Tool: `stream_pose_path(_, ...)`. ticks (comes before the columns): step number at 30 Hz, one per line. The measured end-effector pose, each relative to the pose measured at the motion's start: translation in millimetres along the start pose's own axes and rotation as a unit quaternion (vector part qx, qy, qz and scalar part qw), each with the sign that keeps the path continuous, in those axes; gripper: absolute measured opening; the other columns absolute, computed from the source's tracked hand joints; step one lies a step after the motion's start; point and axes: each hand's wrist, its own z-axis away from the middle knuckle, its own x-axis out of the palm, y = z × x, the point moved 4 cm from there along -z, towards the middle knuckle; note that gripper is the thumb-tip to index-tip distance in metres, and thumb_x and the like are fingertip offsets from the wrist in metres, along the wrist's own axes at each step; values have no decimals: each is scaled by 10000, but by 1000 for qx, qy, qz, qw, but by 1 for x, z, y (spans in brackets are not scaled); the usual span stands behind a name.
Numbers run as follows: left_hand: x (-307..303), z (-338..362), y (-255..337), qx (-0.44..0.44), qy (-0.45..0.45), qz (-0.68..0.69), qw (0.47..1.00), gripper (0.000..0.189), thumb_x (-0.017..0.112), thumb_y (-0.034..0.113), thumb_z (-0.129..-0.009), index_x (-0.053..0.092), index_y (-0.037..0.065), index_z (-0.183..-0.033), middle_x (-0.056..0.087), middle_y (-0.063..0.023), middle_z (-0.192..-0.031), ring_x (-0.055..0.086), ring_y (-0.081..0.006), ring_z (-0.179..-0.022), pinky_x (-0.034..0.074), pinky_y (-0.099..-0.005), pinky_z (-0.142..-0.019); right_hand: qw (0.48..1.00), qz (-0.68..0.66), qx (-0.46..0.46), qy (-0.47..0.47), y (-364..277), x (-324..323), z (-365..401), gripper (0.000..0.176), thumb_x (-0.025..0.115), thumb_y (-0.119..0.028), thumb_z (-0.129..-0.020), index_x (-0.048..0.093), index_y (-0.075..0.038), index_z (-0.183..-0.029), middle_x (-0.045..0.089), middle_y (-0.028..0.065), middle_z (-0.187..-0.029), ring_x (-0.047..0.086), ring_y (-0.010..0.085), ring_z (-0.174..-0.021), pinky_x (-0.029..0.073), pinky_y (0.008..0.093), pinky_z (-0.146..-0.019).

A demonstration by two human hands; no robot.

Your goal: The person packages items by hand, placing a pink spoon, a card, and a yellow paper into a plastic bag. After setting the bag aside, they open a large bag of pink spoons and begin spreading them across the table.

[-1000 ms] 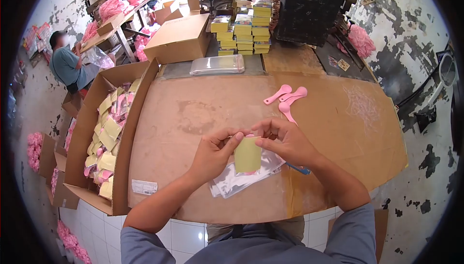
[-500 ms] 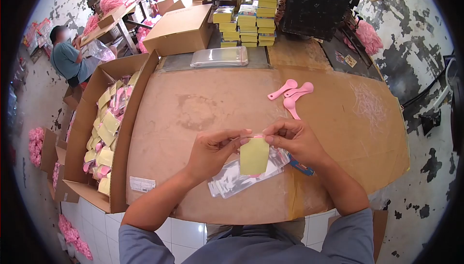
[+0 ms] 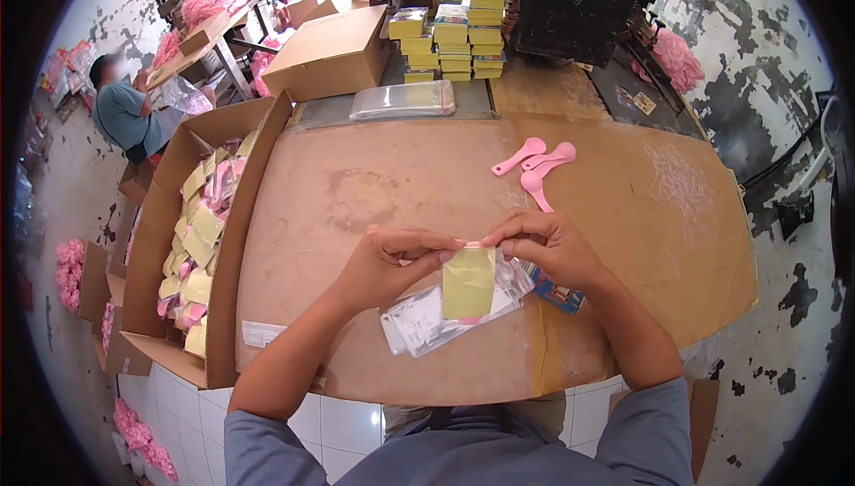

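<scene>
A small clear plastic packet (image 3: 469, 288) with a yellow card inside hangs upright between my hands, and a bit of pink shows at its top and bottom. My left hand (image 3: 389, 265) pinches the packet's upper left corner between thumb and fingers. At the upper right corner, my right hand (image 3: 545, 253) grips it the same way. Beneath the packet lie flat, clear plastic bags (image 3: 411, 324) on the cardboard-covered table. Blue printed cards (image 3: 559, 296) show partly under my right wrist. Three pink measuring spoons (image 3: 537, 180) lie beyond my right hand.
At the left stands a long open carton (image 3: 233, 246) of filled packets. A closed cardboard box (image 3: 325, 50), a stack of clear bags (image 3: 405, 101) and piles of yellow-edged cards (image 3: 452, 36) line the far edge. A person (image 3: 129, 112) sits at the far left.
My fingertips have drawn together along the packet's top edge, and the card's face now looks more wrinkled under plastic. The whole view has shifted slightly.
</scene>
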Motion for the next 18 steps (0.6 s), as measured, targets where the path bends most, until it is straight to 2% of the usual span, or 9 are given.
stream_pose_path(2, -1, 1, -8, -23, -6, 15, 1000, 214, 690, 42, -988, 781, 20, -1180, 797, -107, -1060, 749, -141, -905, 621, -295, -818, 1000, -18, 16, -4, -2, -1, 0, 186, 677, -65, -987, 779, -5, -1132, 716, 29, -1042, 619, 97, -919, 494, 266, -818)
stream_pose_path(5, 2, 0, -7, -46, 17, 139, 989, 219, 690, 93, -1003, 774, -6, -1179, 797, -92, -1042, 741, -118, -877, 625, -296, -782, 999, 49, -17, 11, -1, -1, 0, 184, 700, -77, -978, 781, -5, -1128, 715, 27, -1029, 624, 99, -919, 490, 268, -807)
stream_pose_path(8, 5, 0, -8, -88, 18, 141, 986, 228, 675, 115, -1022, 766, -29, -1174, 793, -87, -1050, 738, -107, -885, 632, -288, -767, 1000, 22, -7, 15, -3, 4, 1, 195, 725, -88, -966, 776, 2, -1132, 706, 23, -1028, 625, 96, -913, 491, 268, -801)
stream_pose_path(11, 4, 1, -15, -130, 9, 66, 989, 234, 666, 122, -1034, 758, -27, -1189, 788, -95, -1063, 740, -117, -911, 640, -284, -778, 1000, 1, 12, 8, -1, 4, 1, 198, 735, -61, -959, 763, 14, -1140, 693, 28, -1050, 643, 100, -942, 505, 270, -819)
stream_pose_path(18, 8, 0, -10, -114, -1, 127, 985, 245, 657, 95, -1038, 731, -21, -1241, 778, -92, -1096, 743, -120, -934, 645, -277, -798, 1000, -26, 3, -7, 3, 5, 0, 197, 720, -14, -967, 728, 38, -1157, 675, 48, -1091, 668, 117, -1013, 528, 276, -884)
